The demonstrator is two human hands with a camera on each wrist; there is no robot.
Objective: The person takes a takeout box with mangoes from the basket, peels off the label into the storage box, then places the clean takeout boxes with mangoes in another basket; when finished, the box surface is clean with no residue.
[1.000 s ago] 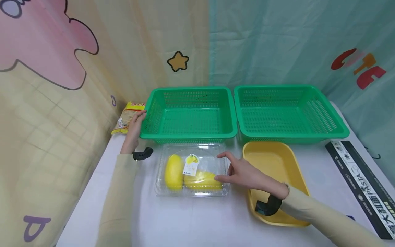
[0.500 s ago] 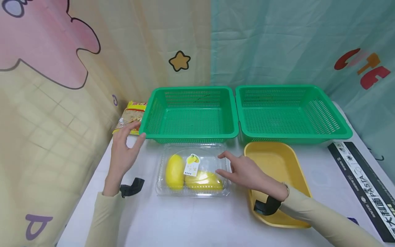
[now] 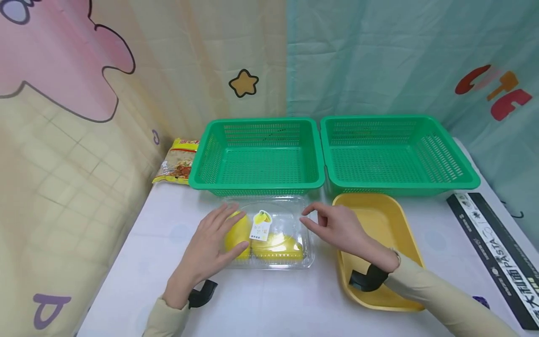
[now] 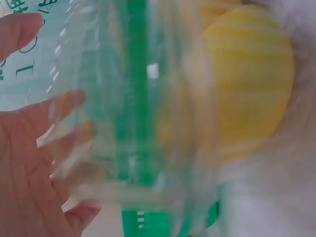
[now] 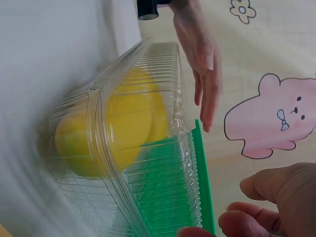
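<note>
A clear plastic clamshell box (image 3: pixel 290 217) lies closed on the white-covered table, with two yellow, mango-like fruits (image 3: pixel 278 250) inside. A white tag (image 3: pixel 260 230) with a yellow fruit picture is on its lid. My left hand (image 3: pixel 208 248) hovers over the box's left side, fingers spread, and partly hides one fruit; the left wrist view shows the hand (image 4: pixel 29 163) apart from the blurred box. At the right side of the box is my right hand (image 3: pixel 338 229), thumb and forefinger apart with nothing between them. Whether its fingertips touch the box I cannot tell.
Two green plastic baskets (image 3: pixel 257 186) stand side by side behind the box. A yellow tray (image 3: pixel 375 206) lies under my right forearm. At the back left leans a yellow-edged food packet (image 3: pixel 177 164). A long black-and-white pasta box (image 3: pixel 497 252) lies at the right edge.
My left hand has left the side of the left basket near the packet and moved toward me and right, over the box. My right hand has barely moved.
</note>
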